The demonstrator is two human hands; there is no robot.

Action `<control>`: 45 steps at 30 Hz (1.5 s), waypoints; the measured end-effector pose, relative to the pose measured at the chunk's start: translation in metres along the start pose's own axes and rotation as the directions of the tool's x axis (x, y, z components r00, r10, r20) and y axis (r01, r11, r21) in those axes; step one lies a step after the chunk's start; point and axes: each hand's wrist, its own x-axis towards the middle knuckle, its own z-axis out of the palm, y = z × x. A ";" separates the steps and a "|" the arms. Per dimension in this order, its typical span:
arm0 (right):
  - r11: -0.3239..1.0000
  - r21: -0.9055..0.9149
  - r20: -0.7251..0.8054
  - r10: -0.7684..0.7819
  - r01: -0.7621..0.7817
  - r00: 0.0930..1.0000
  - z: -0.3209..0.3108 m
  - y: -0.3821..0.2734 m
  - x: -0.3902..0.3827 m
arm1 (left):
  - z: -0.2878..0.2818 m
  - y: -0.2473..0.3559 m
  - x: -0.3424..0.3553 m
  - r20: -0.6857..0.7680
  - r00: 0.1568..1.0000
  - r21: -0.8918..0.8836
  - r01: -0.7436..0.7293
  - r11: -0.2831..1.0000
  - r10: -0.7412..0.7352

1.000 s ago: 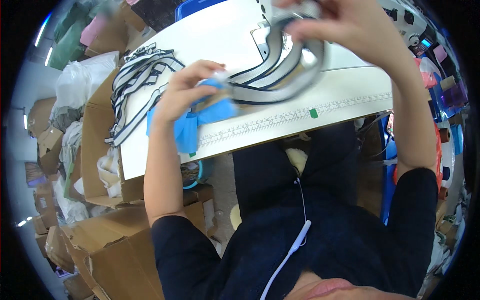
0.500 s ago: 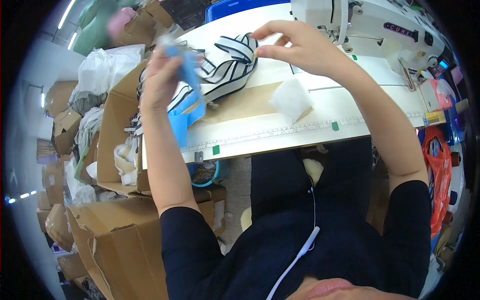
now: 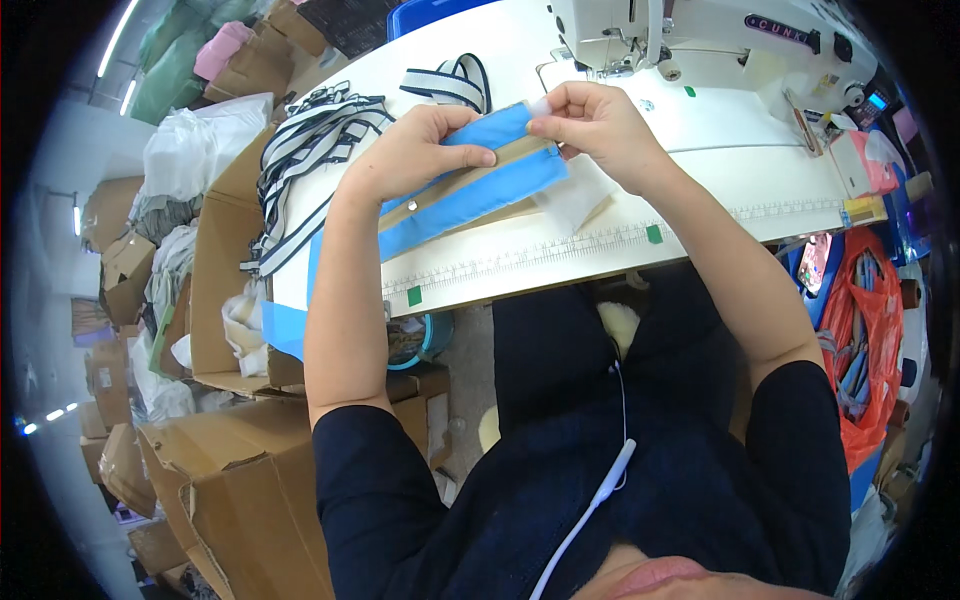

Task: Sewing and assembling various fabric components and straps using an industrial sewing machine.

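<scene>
A blue fabric strip (image 3: 430, 225) with a tan band along it and a small round metal fastener (image 3: 412, 205) is held flat above the table by both hands. My left hand (image 3: 420, 150) grips its upper middle, thumb pressed on top. My right hand (image 3: 600, 130) pinches the far right end, where a small translucent piece pokes out. A white square sheet (image 3: 575, 200) lies beneath that end. Striped black-and-white straps (image 3: 305, 150) are heaped at the left, and a looped strap (image 3: 440, 85) sits behind the hands. Blue fabric (image 3: 283, 330) hangs over the table's left edge.
A white sewing machine (image 3: 700, 25) stands at the back right of the white table (image 3: 470, 290), which has a ruler along its front edge. Cardboard boxes (image 3: 230, 470) flank the left. A red plastic bag (image 3: 855, 430), a phone (image 3: 815, 260) and thread spools are at the right.
The striped strap loop that both hands carried has been let go onto the table. The blue strip has come rightward and flattened, and my right hand now grips its end.
</scene>
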 end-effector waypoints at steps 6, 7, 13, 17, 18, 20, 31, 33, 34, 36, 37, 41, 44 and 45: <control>0.878 -0.464 0.092 -0.086 0.119 0.992 0.001 -0.003 -0.035 | -0.006 -0.042 -0.003 -0.088 0.996 -0.450 -0.067 0.891 0.031; 0.736 -0.618 0.147 -0.238 0.276 0.960 0.008 0.003 -0.043 | -0.002 -0.046 0.001 -0.077 0.996 -0.452 -0.069 0.889 0.039; 0.545 -0.784 0.146 -0.305 0.298 0.941 0.028 0.028 -0.051 | 0.023 -0.067 0.013 0.038 0.997 -0.805 -0.009 0.593 0.066; 0.800 -0.591 -0.040 -0.159 0.105 0.987 -0.014 0.020 -0.052 | 0.030 -0.076 0.019 0.140 0.989 -0.761 0.072 0.645 0.055; 0.833 -0.553 -0.056 -0.002 -0.029 0.998 -0.022 0.011 -0.053 | 0.029 -0.078 0.018 0.140 0.989 -0.754 0.074 0.653 0.049; 0.816 -0.578 -0.098 -0.075 0.004 0.992 -0.024 0.014 -0.056 | 0.029 -0.076 0.019 0.164 0.984 -0.779 0.086 0.621 0.070; 0.690 -0.722 0.123 0.045 0.059 0.991 0.002 0.023 -0.031 | 0.035 -0.102 0.025 0.122 0.986 -0.866 0.048 0.497 0.116; 0.687 -0.726 0.151 0.197 -0.027 0.969 0.001 0.022 -0.023 | 0.036 -0.102 0.024 0.102 0.991 -0.868 0.047 0.494 0.084; 0.684 -0.729 0.147 0.198 -0.029 0.969 -0.001 0.021 -0.023 | 0.034 -0.101 0.022 0.123 0.987 -0.865 0.055 0.498 0.105; 0.748 -0.664 0.118 0.136 -0.024 0.984 -0.009 0.021 -0.024 | 0.037 -0.100 0.021 0.115 0.988 -0.868 0.051 0.494 0.099; 0.838 -0.545 0.085 0.077 -0.018 0.993 -0.024 0.016 -0.029 | 0.038 -0.097 0.019 0.099 0.991 -0.869 0.044 0.492 0.086; 0.985 -0.127 -0.170 0.091 -0.114 0.981 -0.101 0.036 -0.052 | 0.032 -0.089 0.020 0.159 0.980 -0.880 0.087 0.467 0.116; 0.935 -0.172 -0.177 0.281 -0.310 0.943 -0.110 0.052 -0.063 | 0.036 -0.091 0.020 0.116 0.991 -0.823 0.062 0.564 0.059; 0.929 -0.211 -0.210 0.262 -0.305 0.942 -0.109 0.054 -0.064 | 0.037 -0.090 0.022 0.123 0.990 -0.823 0.064 0.564 0.066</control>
